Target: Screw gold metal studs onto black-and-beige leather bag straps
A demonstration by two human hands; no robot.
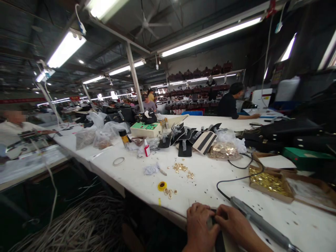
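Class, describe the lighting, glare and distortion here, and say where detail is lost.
Head view: tube lights at upper left burn out to white. Head view: under the white table, shadow swallows much detail. Head view: the post leans, perhaps from wide-angle stretch or a tilted camera. Head view: distant shelf goods look soft.
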